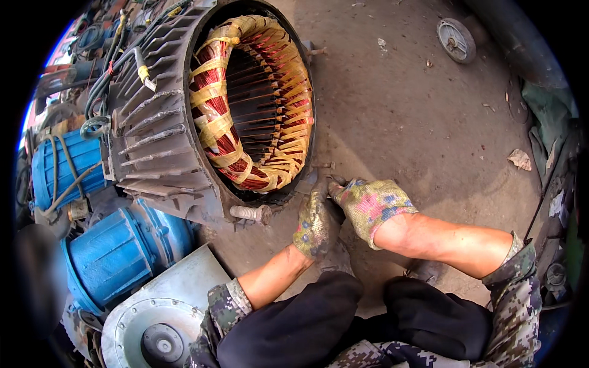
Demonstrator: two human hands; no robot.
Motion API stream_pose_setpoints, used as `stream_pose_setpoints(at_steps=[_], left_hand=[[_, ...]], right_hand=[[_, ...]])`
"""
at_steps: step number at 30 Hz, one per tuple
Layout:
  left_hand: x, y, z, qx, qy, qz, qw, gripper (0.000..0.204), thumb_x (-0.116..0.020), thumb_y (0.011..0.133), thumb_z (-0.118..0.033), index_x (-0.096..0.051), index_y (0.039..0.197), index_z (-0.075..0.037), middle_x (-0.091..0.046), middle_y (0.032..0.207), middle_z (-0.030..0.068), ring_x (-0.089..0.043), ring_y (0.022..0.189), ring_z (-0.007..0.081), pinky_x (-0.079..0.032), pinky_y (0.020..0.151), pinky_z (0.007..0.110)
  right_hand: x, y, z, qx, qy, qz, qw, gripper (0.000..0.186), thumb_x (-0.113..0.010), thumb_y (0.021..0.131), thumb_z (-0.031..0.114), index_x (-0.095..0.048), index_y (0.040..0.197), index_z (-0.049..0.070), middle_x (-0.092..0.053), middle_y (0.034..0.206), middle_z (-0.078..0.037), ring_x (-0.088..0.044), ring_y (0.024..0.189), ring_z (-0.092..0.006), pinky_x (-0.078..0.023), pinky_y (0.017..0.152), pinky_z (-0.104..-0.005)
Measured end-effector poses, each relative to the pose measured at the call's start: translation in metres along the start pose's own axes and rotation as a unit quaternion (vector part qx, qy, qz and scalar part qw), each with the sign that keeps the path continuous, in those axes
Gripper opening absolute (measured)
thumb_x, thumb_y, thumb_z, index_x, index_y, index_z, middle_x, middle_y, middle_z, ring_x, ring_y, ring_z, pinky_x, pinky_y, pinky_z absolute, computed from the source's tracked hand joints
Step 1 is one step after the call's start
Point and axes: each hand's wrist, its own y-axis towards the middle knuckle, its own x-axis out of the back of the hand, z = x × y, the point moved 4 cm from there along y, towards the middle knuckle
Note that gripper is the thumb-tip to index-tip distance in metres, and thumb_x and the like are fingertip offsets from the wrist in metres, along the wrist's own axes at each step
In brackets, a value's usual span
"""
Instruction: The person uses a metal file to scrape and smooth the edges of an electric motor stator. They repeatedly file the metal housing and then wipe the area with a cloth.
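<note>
A finned motor housing (pixel 156 150) lies open toward the right, its ring of copper windings (pixel 215 132) bound with yellowish tape. A large bolt (pixel 248 213) sticks out at its lower rim, and a smaller bolt (pixel 322 165) at the lower right. Just below the smaller bolt, my left hand (pixel 313 224) and my right hand (pixel 371 208), both in stained patterned work gloves, meet at the fingertips. Both have their fingers curled and pressed together; whatever is between them is hidden or too small to name.
Blue motors (pixel 107 254) and a grey metal casing with a round flange (pixel 132 331) crowd the lower left. Cables (pixel 126 58) hang at the upper left. A small wheel (pixel 455 40) and a paper scrap (pixel 519 159) lie on the dirty floor (pixel 417 122). Green cloth (pixel 540 116) is at the right.
</note>
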Motion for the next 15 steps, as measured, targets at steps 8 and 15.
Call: stream_pose_setpoints(at_steps=[8,15], left_hand=[[0.008,-0.009,0.000,-0.071,-0.159,-0.040,0.984,0.030,-0.044,0.111,-0.025,-0.062,0.107,0.000,-0.068,0.097,0.0067,-0.059,0.086,0.0146,-0.051,0.082,0.031],[-0.010,0.009,0.039,0.007,-0.192,0.037,0.981,0.011,-0.054,0.103,-0.008,-0.059,0.110,-0.002,-0.066,0.110,0.0086,-0.060,0.102,0.0171,-0.050,0.092,0.033]], right_hand=[[0.025,-0.011,0.028,0.098,-0.053,-0.011,0.994,0.043,-0.054,0.094,0.012,-0.059,0.136,0.002,-0.070,0.107,-0.020,-0.070,0.094,-0.0399,-0.057,0.077,-0.0484],[0.002,-0.009,-0.008,0.051,0.017,-0.058,0.997,0.029,-0.046,0.102,0.022,-0.065,0.115,0.004,-0.071,0.104,-0.020,-0.068,0.094,-0.0411,-0.055,0.079,-0.0497]])
